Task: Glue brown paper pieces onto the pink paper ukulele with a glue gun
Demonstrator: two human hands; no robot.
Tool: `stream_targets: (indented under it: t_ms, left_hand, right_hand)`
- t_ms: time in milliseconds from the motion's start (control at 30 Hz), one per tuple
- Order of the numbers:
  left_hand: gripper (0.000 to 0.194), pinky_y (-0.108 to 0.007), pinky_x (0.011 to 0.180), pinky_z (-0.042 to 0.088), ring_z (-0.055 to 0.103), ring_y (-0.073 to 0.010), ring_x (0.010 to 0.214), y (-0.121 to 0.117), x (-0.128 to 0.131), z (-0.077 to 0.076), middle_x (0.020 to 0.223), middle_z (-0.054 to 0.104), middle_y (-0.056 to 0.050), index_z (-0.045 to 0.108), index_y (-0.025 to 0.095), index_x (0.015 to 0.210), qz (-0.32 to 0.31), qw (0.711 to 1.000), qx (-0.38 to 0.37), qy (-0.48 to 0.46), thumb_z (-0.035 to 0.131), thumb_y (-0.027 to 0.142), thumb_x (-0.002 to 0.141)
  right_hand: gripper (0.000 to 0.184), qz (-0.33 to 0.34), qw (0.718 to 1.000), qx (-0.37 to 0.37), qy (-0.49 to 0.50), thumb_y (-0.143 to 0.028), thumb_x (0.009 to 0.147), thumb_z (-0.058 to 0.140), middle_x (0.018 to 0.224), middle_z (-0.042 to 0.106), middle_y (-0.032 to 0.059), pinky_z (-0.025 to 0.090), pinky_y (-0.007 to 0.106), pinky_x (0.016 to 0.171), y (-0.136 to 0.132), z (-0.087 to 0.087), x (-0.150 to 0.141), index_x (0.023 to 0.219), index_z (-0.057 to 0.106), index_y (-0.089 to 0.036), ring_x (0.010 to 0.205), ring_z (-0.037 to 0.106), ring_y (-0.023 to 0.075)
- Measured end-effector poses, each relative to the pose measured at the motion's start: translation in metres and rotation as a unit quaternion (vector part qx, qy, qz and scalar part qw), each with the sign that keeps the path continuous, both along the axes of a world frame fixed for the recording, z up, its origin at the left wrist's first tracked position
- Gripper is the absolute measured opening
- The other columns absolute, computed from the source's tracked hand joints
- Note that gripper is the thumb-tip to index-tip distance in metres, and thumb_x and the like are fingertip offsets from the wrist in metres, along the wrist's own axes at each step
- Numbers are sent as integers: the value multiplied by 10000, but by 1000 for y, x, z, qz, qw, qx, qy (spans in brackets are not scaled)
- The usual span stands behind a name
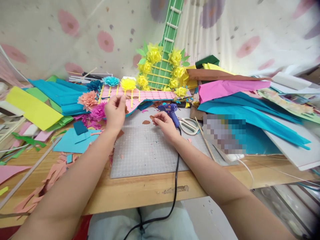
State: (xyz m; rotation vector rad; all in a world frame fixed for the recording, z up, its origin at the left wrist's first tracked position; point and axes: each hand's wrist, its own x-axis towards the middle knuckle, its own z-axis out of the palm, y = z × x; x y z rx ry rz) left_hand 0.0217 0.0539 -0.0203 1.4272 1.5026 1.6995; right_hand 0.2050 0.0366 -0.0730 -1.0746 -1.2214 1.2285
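Note:
My left hand [115, 112] is closed in a pinch over the near edge of a pink guitar-shaped paper craft [155, 96] with yellow bars and strings. What its fingers hold, if anything, is hidden. Between the fingertips of my right hand [164, 124] is a small brown paper piece [151, 117], above the grey cutting mat [140, 163]. A similar brown oval [146, 122] lies on the mat just left of that hand. Yellow, blue, peach and magenta paper flowers [128, 84] line the craft's left end.
Behind my right hand lies a blue glue gun [171, 111], its black cord [176, 180] running over the table edge. Scissors [189, 126] and a wooden stick [206, 141] sit to the right. Coloured paper [232, 90] is piled on both sides. A green strung neck [160, 71] with yellow flowers stands behind.

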Motion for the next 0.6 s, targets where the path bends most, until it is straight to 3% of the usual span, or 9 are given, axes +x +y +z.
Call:
stream_targets:
  t_ms: [100, 200, 267, 433, 600]
  left_hand:
    - [162, -320, 745, 452, 557, -176, 779, 9, -26, 7, 754, 564, -17, 573, 213, 742, 54, 978, 11, 203, 666, 345, 728]
    - [323, -399, 918, 407, 527, -256, 1042, 11, -35, 4, 995, 581, -60, 563, 227, 864, 28, 927, -2, 375, 753, 328, 623]
    - [439, -442, 974, 364, 474, -293, 1147, 10, -34, -2, 1122, 553, -85, 542, 234, 980, 3, 898, -14, 439, 759, 349, 617]
    - [440, -466, 1003, 319, 431, -313, 1208, 10, -26, -13, 1222, 516, -124, 481, 215, 1122, 6, 879, -29, 476, 652, 290, 724]
    - [397, -478, 999, 323, 456, -307, 1184, 13, -30, -13, 1210, 538, -117, 475, 223, 1131, 7, 886, -35, 463, 597, 245, 754]
  right_hand:
    - [81, 22, 999, -3, -26, -217, 707, 573, 669, 567, -52, 441, 257, 652, 1, 3, -3, 779, 543, -195, 595, 523, 74]
    - [65, 33, 998, -12, -47, -165, 703, 561, 656, 557, -55, 436, 246, 623, 5, 12, -6, 759, 538, -187, 573, 509, 67]
    - [95, 38, 996, -34, -68, -135, 702, 564, 636, 554, -51, 435, 243, 605, 9, 22, -9, 768, 525, -190, 572, 519, 77]
    - [201, 66, 985, -74, -144, -81, 715, 549, 607, 542, -44, 404, 239, 550, 25, 47, -23, 834, 448, -207, 562, 528, 104]
    - [256, 101, 962, 19, -254, -67, 696, 474, 618, 488, -64, 346, 243, 548, 54, 58, -42, 884, 395, -221, 559, 478, 115]
